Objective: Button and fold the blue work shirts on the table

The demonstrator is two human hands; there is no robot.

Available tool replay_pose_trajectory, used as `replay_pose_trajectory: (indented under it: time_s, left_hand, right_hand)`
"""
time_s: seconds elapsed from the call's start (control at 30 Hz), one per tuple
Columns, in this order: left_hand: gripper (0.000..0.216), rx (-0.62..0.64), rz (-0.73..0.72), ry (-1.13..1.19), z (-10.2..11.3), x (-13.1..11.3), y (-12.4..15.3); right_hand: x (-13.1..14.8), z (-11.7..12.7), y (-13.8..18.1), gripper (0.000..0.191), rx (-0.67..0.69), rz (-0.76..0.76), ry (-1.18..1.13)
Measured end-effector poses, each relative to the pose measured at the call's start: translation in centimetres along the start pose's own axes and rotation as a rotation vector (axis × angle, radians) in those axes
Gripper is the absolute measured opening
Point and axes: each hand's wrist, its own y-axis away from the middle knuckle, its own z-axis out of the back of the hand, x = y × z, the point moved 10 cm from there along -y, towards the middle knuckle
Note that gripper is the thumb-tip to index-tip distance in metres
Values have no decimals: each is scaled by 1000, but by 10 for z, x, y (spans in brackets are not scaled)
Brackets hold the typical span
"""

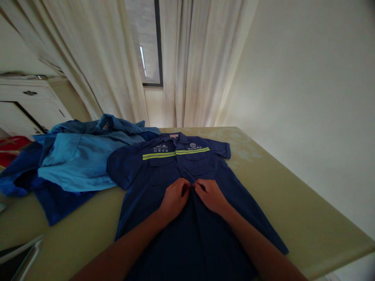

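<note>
A navy short-sleeved work shirt lies front side up on the table, its collar pointing away from me. A yellow-green and grey reflective stripe crosses its chest below white printed lettering. At the front placket, below the chest pockets, my left hand and my right hand meet almost fingertip to fingertip. Both are closed in a pinch on the shirt's front edges. Whether a button is between the fingers is hidden. One dark button shows just above them.
Light blue and darker blue garments are heaped on the table's left side, beside a red item. A white-edged object sits at the lower left. The yellowish tabletop runs along a white wall; curtains hang behind.
</note>
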Motion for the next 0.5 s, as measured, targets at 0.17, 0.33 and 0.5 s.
replay_pose_trajectory:
  time_s: [0.17,0.33,0.5]
  left_hand:
    - [9,-21,99,158,3,9,-3]
    - [6,-40,88,231,4,7,-4]
    - [18,-6,149,243,2,11,-7]
  right_hand:
    - [-13,-6,-6,8,18,-23,-185]
    - [-11,-8,-5,9,13,13,-139]
    - [-1,-4,-2,6,-35,75,51]
